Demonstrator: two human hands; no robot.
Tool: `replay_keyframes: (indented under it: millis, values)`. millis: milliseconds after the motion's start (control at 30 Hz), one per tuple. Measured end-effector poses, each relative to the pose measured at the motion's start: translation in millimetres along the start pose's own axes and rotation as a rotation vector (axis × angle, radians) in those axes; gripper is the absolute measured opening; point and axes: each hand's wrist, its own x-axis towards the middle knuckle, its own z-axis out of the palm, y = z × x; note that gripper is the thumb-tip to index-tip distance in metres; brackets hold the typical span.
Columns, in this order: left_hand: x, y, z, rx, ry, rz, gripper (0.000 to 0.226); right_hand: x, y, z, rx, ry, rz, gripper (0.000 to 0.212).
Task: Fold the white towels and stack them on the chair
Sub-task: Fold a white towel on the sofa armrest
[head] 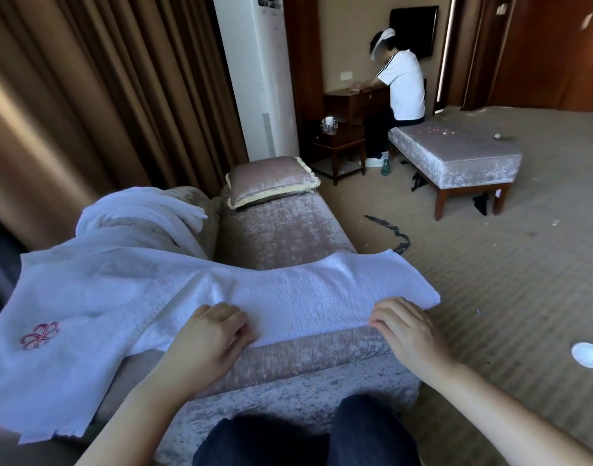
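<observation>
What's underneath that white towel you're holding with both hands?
The pink velvet chair supports the white towel; its seat shows beyond and its front edge below. The part directly beneath is covered, so anything lying there cannot be seen.

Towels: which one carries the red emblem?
The flat towel hanging off the near left edge. The folded towel across the seat and the bunched towel behind show plain white.

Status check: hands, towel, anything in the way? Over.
Left hand, right hand both pinch near edge of white towel. Towel lies flat across chair. Loose towels heaped left; cushion at far end, apart.
</observation>
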Motion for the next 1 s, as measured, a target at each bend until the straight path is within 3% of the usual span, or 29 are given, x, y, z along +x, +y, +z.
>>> replay_keyframes:
  millis: [133, 267, 400, 467, 533, 633, 767, 900, 1000]
  values:
    - [48, 14, 0, -0.053, 0.156, 0.001, 0.028, 19, 9, -3, 0.114, -0.070, 0.112, 0.031]
    - [96, 12, 30, 0.033, 0.088, -0.100, 0.027, 69, 31, 1, 0.033, -0.077, 0.427, 0.032]
    - [124, -16, 39, 0.157, -0.231, -0.399, 0.026, 101, 75, -1, -0.105, -0.504, 0.617, 0.042]
    - [128, -27, 37, 0.196, -0.388, -0.433, 0.027, 106, 90, 0, -0.036, -0.698, 0.647, 0.042]
    - [131, -34, 37, 0.148, -0.409, -0.422, 0.024, 109, 97, 2, -0.015, -0.794, 0.645, 0.033]
    - [139, -37, 34, 0.067, -0.363, -0.450, 0.013, 111, 106, 5, -0.053, -0.726, 0.625, 0.017]
    - [146, -37, 38, 0.096, -0.309, -0.470, 0.008, 112, 116, 9, -0.045, -0.542, 0.669, 0.022]
    - [143, -36, 47, 0.127, -0.322, -0.507, 0.004, 109, 114, 18, -0.068, -0.516, 0.673, 0.017]
    - [136, -32, 51, 0.148, -0.128, -0.414, 0.018, 101, 102, 14, -0.065, -0.389, 0.622, 0.012]
